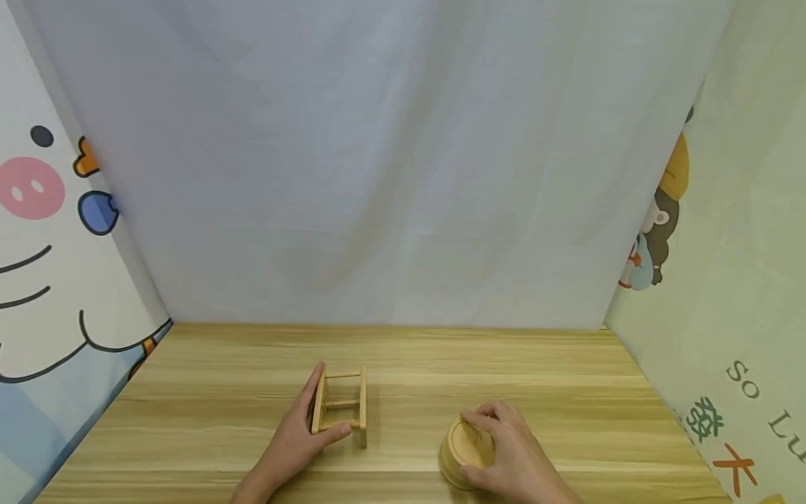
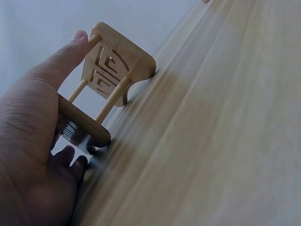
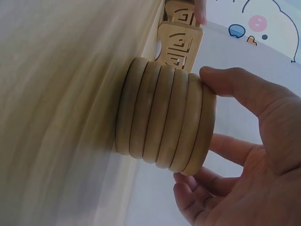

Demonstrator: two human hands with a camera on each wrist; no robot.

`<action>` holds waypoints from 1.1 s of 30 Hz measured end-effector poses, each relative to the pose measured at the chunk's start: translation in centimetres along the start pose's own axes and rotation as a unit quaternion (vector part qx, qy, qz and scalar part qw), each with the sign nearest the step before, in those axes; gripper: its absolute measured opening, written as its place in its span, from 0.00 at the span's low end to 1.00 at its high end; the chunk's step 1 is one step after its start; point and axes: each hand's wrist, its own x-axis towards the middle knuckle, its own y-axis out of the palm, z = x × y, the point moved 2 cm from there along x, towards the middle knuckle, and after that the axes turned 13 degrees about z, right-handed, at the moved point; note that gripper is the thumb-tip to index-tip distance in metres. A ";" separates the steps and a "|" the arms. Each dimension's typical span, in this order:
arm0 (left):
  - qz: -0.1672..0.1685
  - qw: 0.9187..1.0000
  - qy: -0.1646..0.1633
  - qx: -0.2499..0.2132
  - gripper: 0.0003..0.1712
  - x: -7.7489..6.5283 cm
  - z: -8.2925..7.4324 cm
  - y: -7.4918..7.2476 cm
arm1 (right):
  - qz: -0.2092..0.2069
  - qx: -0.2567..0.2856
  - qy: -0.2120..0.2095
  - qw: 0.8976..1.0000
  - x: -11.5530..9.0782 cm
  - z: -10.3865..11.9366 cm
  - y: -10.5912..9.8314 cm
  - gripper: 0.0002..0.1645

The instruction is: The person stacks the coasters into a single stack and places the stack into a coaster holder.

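My left hand (image 1: 292, 437) grips a small wooden coaster holder (image 1: 363, 409) standing on the table left of centre. In the left wrist view its cut-out side panel (image 2: 138, 61) and round rods show, while my thumb lies at one rod and the other fingers are partly hidden behind the near panel. To the right stands a neat stack of round wooden coasters (image 3: 162, 115), several high. Thumb and fingers of my right hand (image 1: 519, 455) pinch the uppermost coaster (image 1: 466, 448) by its edge; it rests flush on the others.
A wood-grain table (image 1: 403, 364) lies under both things, with a gap between holder and stack. A pale cloth (image 1: 390, 175) hangs behind its far edge. Printed cloths stand at the left (image 1: 57, 280) and right (image 1: 724, 280).
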 end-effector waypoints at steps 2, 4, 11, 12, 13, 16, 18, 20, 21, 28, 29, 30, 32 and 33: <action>-0.001 1.000 0.000 0.000 0.68 0.0 0.0 0.0 | -0.007 -0.006 -0.010 1.000 0.0 -0.1 0.0 0.45; -0.001 1.000 -0.001 0.002 0.68 0.0 0.1 0.0 | -0.011 -0.010 -0.016 1.000 0.0 -0.2 0.0 0.45; -0.001 1.000 -0.007 0.001 0.68 0.0 0.5 0.0 | -0.004 -0.002 -0.028 1.000 -0.2 -0.5 -0.1 0.46; -0.001 1.000 -0.008 0.001 0.68 0.1 0.5 0.0 | -0.005 -0.004 -0.031 0.999 -0.2 -0.5 -0.1 0.46; 0.001 1.000 -0.008 0.002 0.68 0.0 0.5 0.0 | -0.007 -0.005 -0.035 0.999 -0.2 -0.5 -0.1 0.46; 0.000 1.000 -0.006 0.002 0.68 0.0 0.4 0.1 | -0.021 -0.014 -0.046 0.999 -0.4 -0.6 0.0 0.47; -0.001 1.000 -0.002 0.003 0.68 0.0 0.3 0.0 | -0.027 -0.013 -0.050 0.998 -0.5 -0.7 0.0 0.48; -0.002 1.000 0.001 0.004 0.68 0.0 0.2 0.0 | -0.031 -0.005 -0.046 0.998 -0.6 -0.9 0.1 0.48; -0.002 1.000 0.002 0.005 0.68 0.0 0.1 0.0 | -0.031 0.003 -0.041 0.999 -0.6 -0.9 0.1 0.48; -0.001 1.000 0.004 0.001 0.68 0.0 0.0 0.1 | -0.044 0.027 -0.040 0.998 -1.1 -1.7 0.3 0.46; -0.001 1.000 0.005 0.003 0.68 0.0 0.0 0.1 | -0.049 0.026 -0.049 0.997 -1.2 -1.9 0.3 0.46; -0.002 1.000 0.005 0.004 0.68 0.0 0.1 0.1 | -0.052 0.025 -0.058 0.997 -1.2 -2.1 0.4 0.46; -0.004 1.000 0.005 0.010 0.68 0.0 0.1 0.0 | -0.055 0.034 -0.073 0.995 -1.4 -2.5 0.5 0.46; -0.005 1.000 0.005 0.012 0.68 0.0 0.0 0.0 | -0.054 0.044 -0.081 0.994 -1.4 -2.8 0.5 0.46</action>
